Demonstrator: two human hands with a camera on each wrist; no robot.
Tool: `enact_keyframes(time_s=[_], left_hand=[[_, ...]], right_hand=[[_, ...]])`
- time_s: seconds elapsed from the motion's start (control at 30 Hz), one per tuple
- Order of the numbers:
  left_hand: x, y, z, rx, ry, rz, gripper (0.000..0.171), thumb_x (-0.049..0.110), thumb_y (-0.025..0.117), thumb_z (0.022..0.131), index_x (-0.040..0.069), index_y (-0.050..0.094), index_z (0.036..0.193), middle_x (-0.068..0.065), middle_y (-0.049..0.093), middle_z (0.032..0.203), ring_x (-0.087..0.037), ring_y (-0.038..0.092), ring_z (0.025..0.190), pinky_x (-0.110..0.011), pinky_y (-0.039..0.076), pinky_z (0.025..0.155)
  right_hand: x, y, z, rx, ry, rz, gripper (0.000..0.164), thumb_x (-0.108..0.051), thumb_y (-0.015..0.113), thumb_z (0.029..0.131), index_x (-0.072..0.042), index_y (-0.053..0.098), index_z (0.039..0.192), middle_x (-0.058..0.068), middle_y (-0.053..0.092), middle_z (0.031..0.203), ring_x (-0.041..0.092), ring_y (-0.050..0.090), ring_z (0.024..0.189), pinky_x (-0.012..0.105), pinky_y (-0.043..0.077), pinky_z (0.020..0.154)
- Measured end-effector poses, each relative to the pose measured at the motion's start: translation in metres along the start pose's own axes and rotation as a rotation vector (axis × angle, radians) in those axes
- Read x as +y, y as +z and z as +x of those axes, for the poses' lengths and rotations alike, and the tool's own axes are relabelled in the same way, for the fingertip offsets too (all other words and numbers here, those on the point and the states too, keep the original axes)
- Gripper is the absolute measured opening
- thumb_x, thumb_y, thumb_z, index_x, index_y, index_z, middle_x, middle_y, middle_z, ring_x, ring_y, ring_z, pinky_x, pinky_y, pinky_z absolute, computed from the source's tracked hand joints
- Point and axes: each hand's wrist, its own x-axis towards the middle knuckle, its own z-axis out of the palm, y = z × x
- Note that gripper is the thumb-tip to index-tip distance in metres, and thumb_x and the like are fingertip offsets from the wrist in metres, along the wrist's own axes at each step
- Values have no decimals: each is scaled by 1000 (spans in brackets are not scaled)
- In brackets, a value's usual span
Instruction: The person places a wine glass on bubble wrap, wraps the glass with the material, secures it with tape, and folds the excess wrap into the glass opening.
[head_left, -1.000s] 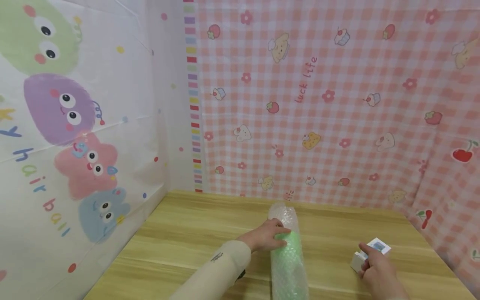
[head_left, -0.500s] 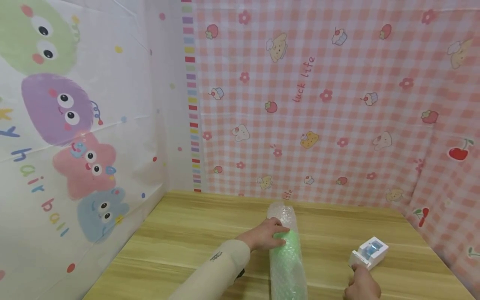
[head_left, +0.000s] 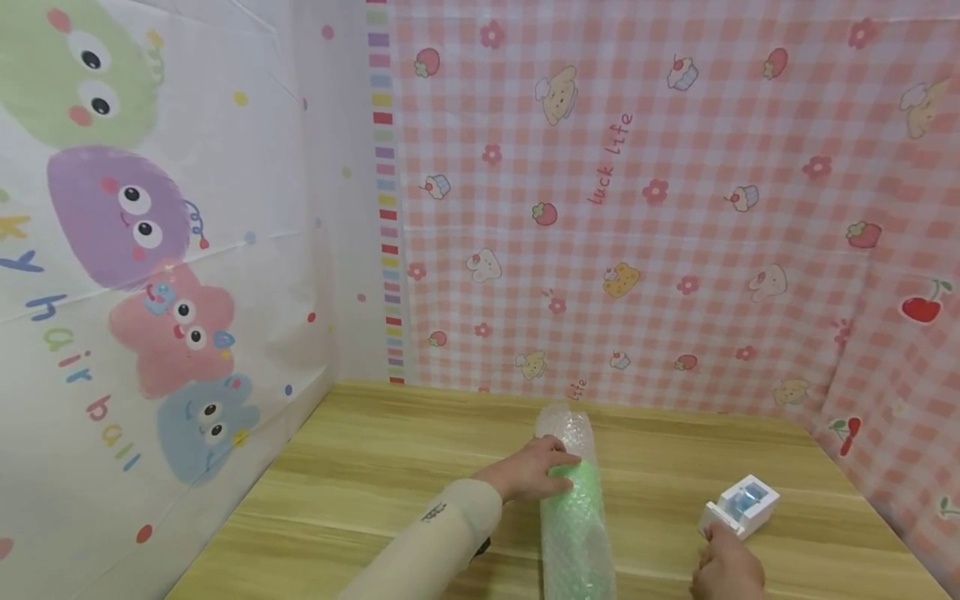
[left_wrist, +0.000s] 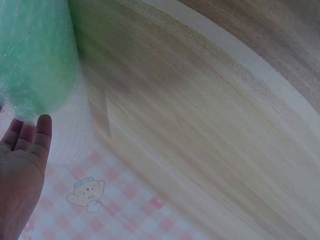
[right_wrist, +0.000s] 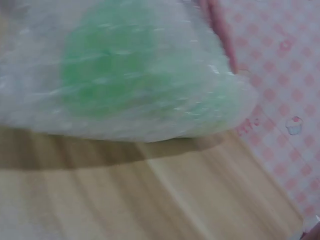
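Hands come to two in our count, a left hand [head_left: 528,473] and a right hand [head_left: 727,568], both bare. We find one bubble-wrapped bundle [head_left: 576,533], green inside its clear wrap, lying lengthwise on the table [head_left: 360,467] and running out of the head view at the bottom. The left hand rests on it from the left side; in the left wrist view we see its fingers fairly straight, tips touching the wrap.

One small white holder [head_left: 756,497], with something blue set in its top, stands well apart to the right of the bundle. The right hand is at its near end, fingers drawn in; we cannot tell whether they pinch anything there. We see one cream sleeve [head_left: 427,533] on the left arm, with one dark item [head_left: 483,548] partly visible at its underside.

The tabletop is yellowish wood grain, and the left wrist view shows its pale edge as a curve. Behind, we have one pink checked cloth [head_left: 600,242] printed with strawberries, cupcakes and flowers. To the left hangs one white sheet [head_left: 285,167] with four cartoon figures, green, purple, pink and blue, plus coloured letters and dots.
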Motion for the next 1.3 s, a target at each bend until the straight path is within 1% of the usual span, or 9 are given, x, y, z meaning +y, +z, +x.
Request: enact_keyframes(time_s=[0.17,0.27,0.33,0.5,0.7,0.83,1.07,1.2,1.3], left_hand=[[-2,0,0,-1,2,-1,46,34,60,99,24,53,144,-1,46,137,-15,43,126,-31,42,102],[-2,0,1,2,18,-12,47,34,60,99,22,54,144,-1,46,136,-15,43,125,-30,42,101],[-2,0,1,5,26,-17,47,33,60,99,22,54,144,-2,46,135,-15,44,124,-29,43,100],[-3,-1,1,9,12,-18,47,33,61,99,22,54,144,-2,46,135,-15,43,124,-30,42,101],[-2,-1,2,0,-4,-16,47,34,61,99,24,54,144,-1,46,135,-14,43,125,-30,42,101],[0,-2,2,-3,-17,-18,47,36,62,98,26,54,143,1,46,135,-13,43,124,-30,43,100],[3,-5,1,-9,-25,-24,47,38,62,98,26,55,143,2,47,133,-12,43,123,-31,44,99],[3,-5,1,-10,-13,-8,47,38,61,98,25,55,143,2,47,132,-12,43,122,-31,44,99],[2,-4,2,-13,-14,-8,48,38,61,98,26,54,144,3,46,132,-12,43,122,-31,44,98]], right_hand=[[-8,5,7,-205,81,80,28,-7,35,98,-9,39,70,-4,34,60,6,35,51,18,33,47],[-7,16,6,-141,104,36,37,-10,42,101,-11,46,64,-4,36,57,5,35,49,18,31,44],[-6,24,4,-134,62,-33,39,-14,45,102,-12,52,63,-5,37,58,4,35,48,18,30,43],[-2,40,-5,-267,-122,-282,38,-22,50,102,-19,62,67,-8,39,62,2,37,51,16,29,45],[-3,58,-13,-415,-337,-643,32,-35,57,100,-6,69,98,-8,32,61,5,30,54,19,30,48],[-6,67,-15,-460,-476,-865,47,-42,58,99,1,69,114,-2,54,77,13,46,69,24,41,57],[-8,78,-19,-550,-528,-949,38,-38,61,98,-2,72,103,0,53,79,16,38,68,28,35,56],[-8,82,-22,-581,-552,-992,38,-39,60,98,-3,72,95,5,65,107,27,54,97,46,49,77],[-8,85,-23,-596,-579,-1036,38,-38,59,99,-4,71,90,8,66,118,35,52,117,63,45,90]])
